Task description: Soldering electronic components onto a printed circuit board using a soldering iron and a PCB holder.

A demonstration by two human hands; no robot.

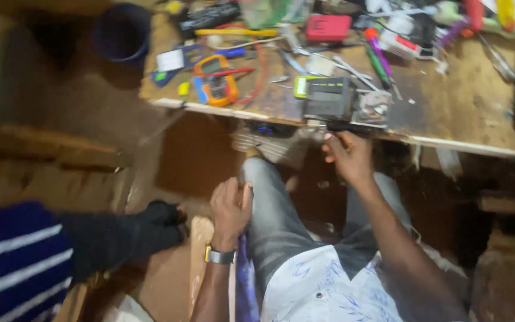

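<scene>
Wooden workbench (448,113) edge meets the loosely curled right hand (348,156); left hand (230,209) rests fisted on the knee.

We look steeply down from head height onto our own lap, close by. The cluttered wooden workbench (448,113) lies ahead, across the frame's top.

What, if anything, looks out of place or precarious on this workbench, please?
The dark boxy device sits right at the front edge of the wooden bench, just above the right hand, so it may slip off. Tools, pens and an orange meter lie scattered in no order. The left hand rests on the knee.
</scene>
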